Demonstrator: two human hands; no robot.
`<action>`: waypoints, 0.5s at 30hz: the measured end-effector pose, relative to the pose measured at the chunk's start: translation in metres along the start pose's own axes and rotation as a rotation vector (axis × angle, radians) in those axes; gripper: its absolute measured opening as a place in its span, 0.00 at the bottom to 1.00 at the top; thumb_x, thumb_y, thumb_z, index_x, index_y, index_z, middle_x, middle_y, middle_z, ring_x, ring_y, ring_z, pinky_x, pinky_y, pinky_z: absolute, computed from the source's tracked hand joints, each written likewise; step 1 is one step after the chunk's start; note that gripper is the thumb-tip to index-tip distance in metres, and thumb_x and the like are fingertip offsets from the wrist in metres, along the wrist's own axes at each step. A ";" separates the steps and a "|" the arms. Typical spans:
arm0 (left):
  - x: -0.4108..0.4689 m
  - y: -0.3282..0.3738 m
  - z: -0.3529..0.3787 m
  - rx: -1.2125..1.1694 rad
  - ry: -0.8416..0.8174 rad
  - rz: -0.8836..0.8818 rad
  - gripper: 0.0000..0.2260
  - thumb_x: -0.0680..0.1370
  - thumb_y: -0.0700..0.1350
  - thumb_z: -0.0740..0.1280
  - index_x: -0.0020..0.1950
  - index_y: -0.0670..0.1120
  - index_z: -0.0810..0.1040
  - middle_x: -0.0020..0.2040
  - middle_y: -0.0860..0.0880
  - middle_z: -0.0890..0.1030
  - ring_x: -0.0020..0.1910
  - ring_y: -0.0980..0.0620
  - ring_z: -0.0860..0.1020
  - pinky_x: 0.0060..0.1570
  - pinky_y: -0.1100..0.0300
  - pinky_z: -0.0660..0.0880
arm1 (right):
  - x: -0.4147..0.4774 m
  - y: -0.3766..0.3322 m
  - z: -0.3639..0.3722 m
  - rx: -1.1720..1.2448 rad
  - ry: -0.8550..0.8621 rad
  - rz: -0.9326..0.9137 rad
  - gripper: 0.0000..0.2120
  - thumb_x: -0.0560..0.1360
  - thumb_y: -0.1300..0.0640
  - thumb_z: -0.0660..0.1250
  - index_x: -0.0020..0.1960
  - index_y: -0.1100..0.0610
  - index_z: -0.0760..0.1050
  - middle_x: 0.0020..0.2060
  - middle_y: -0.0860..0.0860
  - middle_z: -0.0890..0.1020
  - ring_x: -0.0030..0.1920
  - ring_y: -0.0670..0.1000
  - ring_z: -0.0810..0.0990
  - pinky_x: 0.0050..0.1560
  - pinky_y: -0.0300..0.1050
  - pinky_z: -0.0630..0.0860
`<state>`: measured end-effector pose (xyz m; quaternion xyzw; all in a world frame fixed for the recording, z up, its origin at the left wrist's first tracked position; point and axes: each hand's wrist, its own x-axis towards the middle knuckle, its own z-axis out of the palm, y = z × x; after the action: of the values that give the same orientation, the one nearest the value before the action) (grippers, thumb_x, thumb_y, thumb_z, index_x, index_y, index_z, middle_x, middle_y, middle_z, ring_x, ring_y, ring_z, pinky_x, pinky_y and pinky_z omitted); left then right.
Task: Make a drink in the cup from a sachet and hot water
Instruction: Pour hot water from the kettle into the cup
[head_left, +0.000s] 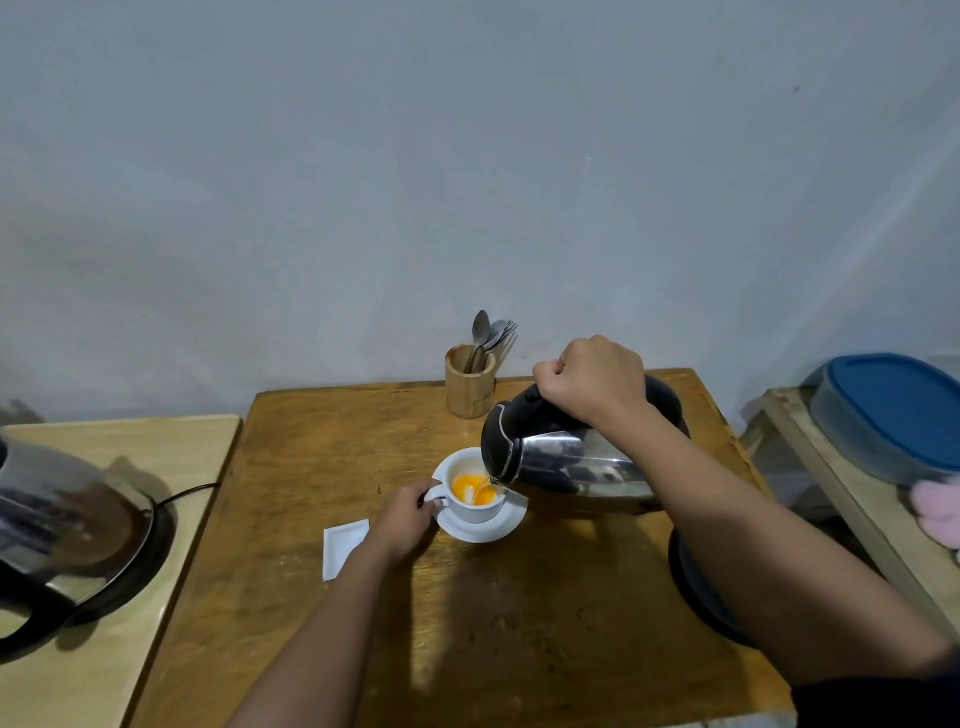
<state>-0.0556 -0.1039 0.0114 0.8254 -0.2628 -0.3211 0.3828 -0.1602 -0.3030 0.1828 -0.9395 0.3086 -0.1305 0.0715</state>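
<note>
A white cup (480, 512) stands on a white saucer (506, 525) in the middle of the wooden table (519, 623). Orange liquid lies in the cup's bottom. My right hand (595, 382) grips the black handle of a steel kettle (561, 462), which is tipped left with its spout over the cup; a thin stream of water falls into the cup. My left hand (408, 514) pinches the cup's handle on the left side. A white sachet (340, 543) lies flat on the table just left of my left hand, partly hidden by my wrist.
A wooden holder (469, 384) with spoons and forks stands behind the cup. The kettle's black base (696, 587) sits at the table's right, under my right forearm. Another appliance with a glass lid (72, 530) sits on the left table. A blue-lidded container (893, 415) rests at right.
</note>
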 end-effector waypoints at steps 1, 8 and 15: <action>0.001 0.000 0.000 0.005 -0.001 -0.001 0.12 0.78 0.43 0.61 0.60 0.47 0.77 0.57 0.47 0.80 0.54 0.50 0.75 0.52 0.56 0.69 | 0.000 0.000 0.000 -0.002 0.000 0.000 0.20 0.72 0.51 0.58 0.23 0.56 0.63 0.21 0.50 0.66 0.24 0.49 0.64 0.27 0.39 0.59; 0.002 0.001 0.000 -0.005 -0.001 -0.013 0.14 0.79 0.45 0.59 0.64 0.46 0.74 0.61 0.47 0.78 0.55 0.51 0.74 0.54 0.57 0.69 | 0.000 0.001 0.000 -0.040 0.007 0.003 0.20 0.73 0.51 0.58 0.23 0.56 0.62 0.22 0.50 0.66 0.24 0.49 0.63 0.27 0.39 0.58; 0.002 -0.001 0.003 0.025 0.027 -0.016 0.14 0.80 0.45 0.58 0.64 0.46 0.74 0.63 0.46 0.78 0.59 0.50 0.74 0.59 0.55 0.71 | 0.001 0.000 -0.002 -0.050 0.016 -0.001 0.21 0.73 0.52 0.58 0.23 0.56 0.62 0.22 0.50 0.65 0.24 0.49 0.63 0.27 0.39 0.56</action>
<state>-0.0564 -0.1065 0.0080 0.8364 -0.2552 -0.3096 0.3735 -0.1594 -0.3038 0.1848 -0.9400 0.3121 -0.1305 0.0454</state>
